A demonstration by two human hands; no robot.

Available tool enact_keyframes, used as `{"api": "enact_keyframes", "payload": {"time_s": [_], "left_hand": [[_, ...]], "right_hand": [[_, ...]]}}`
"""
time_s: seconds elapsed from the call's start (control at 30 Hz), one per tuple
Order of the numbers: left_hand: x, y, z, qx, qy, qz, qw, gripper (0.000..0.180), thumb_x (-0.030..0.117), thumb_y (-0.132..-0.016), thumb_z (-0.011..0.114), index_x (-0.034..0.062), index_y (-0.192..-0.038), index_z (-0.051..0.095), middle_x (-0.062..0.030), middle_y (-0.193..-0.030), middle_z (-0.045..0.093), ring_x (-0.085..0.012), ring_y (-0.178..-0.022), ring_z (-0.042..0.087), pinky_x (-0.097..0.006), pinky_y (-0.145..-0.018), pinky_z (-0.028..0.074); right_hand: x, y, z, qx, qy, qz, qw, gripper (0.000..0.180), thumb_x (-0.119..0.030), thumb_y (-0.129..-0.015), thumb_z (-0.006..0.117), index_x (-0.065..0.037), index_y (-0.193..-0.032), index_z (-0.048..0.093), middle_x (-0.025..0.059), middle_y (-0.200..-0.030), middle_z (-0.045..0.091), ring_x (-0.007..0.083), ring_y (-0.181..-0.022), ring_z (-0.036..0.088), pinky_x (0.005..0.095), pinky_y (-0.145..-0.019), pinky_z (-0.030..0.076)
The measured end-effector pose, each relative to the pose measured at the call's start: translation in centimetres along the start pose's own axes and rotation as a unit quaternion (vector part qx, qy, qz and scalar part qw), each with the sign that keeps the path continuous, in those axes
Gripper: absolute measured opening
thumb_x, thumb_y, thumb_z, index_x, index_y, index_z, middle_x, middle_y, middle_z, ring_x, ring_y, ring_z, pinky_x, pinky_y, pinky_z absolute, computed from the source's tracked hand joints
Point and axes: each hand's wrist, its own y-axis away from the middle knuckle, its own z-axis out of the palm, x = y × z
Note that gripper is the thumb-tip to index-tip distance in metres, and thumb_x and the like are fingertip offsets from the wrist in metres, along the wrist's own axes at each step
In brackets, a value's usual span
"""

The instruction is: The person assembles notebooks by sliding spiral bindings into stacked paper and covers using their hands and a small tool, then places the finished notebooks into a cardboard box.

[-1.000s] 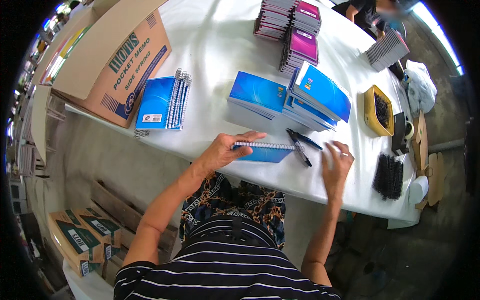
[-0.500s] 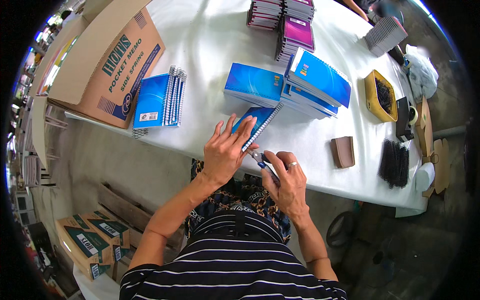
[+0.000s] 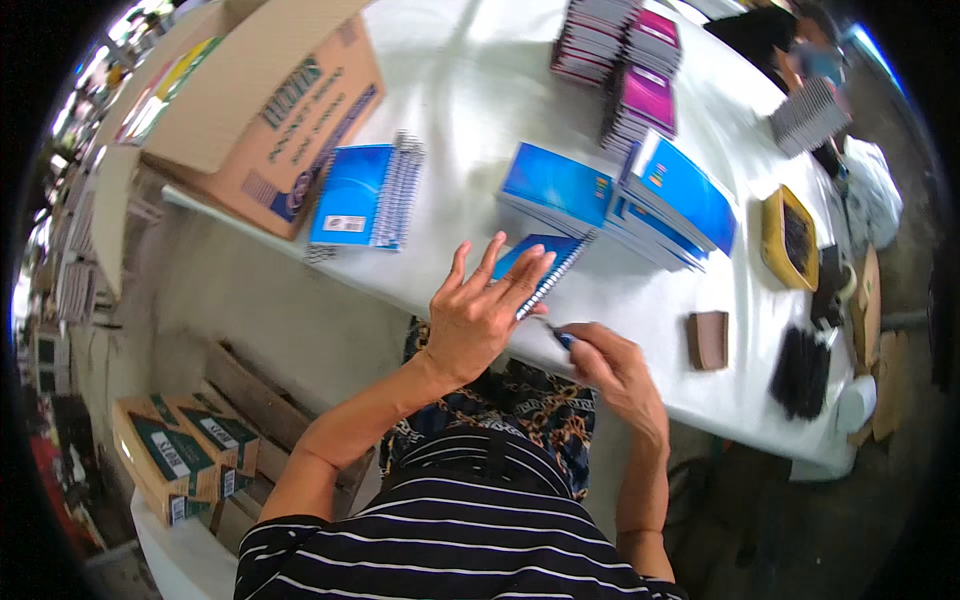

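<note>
A small blue spiral notebook lies at the table's near edge, its wire coil slanting along the right side. My left hand holds it, with fingers stretched over the cover and the thumb by the coil's lower end. In my right hand is a pair of pliers with dark blue handles; its tip is close to that lower coil end. Motion blur hides whether the jaws touch the wire. Just behind stand stacks of blue notebooks, and taller ones to their right.
A large cardboard box and coiled blue notebooks sit left. Purple notebooks are stacked far back. To the right are a yellow tub, a brown block-like holder and black coils. Another person is at far right.
The whole view has shifted, so the table's things appear further right and lower. My right hand has turned, closing more tightly round the pliers. My left hand still rests on the notebook.
</note>
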Motion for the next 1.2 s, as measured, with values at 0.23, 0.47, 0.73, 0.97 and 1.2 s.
{"api": "enact_keyframes", "payload": {"time_s": [0.23,0.47,0.73,0.97,1.2], "left_hand": [[-7.2,-1.7,-7.2,0.133,-0.090,-0.053,0.986,0.058,0.033,-0.083,0.069,0.0220,-0.138,0.056,0.0001,-0.136,0.059,-0.0310,-0.128,0.054,-0.050,-0.106,0.040],[-14.1,-1.6,-7.1,0.013,0.595,0.038,0.803,0.066,0.051,-0.085,0.065,0.0087,-0.135,0.058,-0.0186,-0.142,0.052,-0.0324,-0.139,0.041,-0.046,-0.117,0.025],[-18.4,-3.8,-9.7,0.115,0.631,-0.229,0.733,0.087,0.050,-0.091,0.063,0.0051,-0.154,0.023,-0.0115,-0.157,0.031,-0.0253,-0.142,0.032,-0.040,-0.118,0.022],[-23.3,0.5,-7.5,-0.050,0.493,-0.360,0.790,0.082,0.018,-0.090,0.069,-0.0077,-0.151,0.021,-0.0179,-0.156,0.029,-0.0204,-0.142,0.030,-0.033,-0.116,0.025],[-21.9,0.1,-6.9,-0.027,0.405,-0.397,0.823,0.069,0.006,-0.088,0.064,-0.0072,-0.148,0.032,-0.0193,-0.146,0.047,-0.0230,-0.129,0.050,-0.033,-0.108,0.038]], "right_hand": [[5.2,-1.6,-2.9,0.266,0.445,-0.106,0.848,0.040,-0.013,-0.088,0.069,-0.003,-0.125,0.059,0.0158,-0.119,0.059,0.0265,-0.102,0.061,0.0414,-0.085,0.050],[-0.6,-9.0,4.5,0.105,-0.153,-0.290,0.939,0.084,-0.006,-0.071,0.083,-0.009,-0.145,0.043,0.0134,-0.146,0.046,0.0267,-0.138,0.041,0.0450,-0.111,0.038],[-8.6,-17.2,12.0,0.138,0.099,-0.477,0.862,0.036,-0.012,-0.084,0.069,-0.011,-0.120,0.067,0.0115,-0.129,0.061,0.0284,-0.125,0.054,0.0437,-0.106,0.040],[-4.4,-16.0,15.3,0.105,0.262,-0.450,0.847,0.043,-0.036,-0.080,0.073,-0.012,-0.116,0.067,0.0136,-0.126,0.061,0.0301,-0.120,0.054,0.0548,-0.105,0.035],[0.7,-14.1,7.6,0.250,0.285,-0.331,0.864,0.045,-0.010,-0.080,0.074,-0.010,-0.123,0.063,0.0163,-0.129,0.058,0.0343,-0.115,0.056,0.0447,-0.095,0.046]]}}
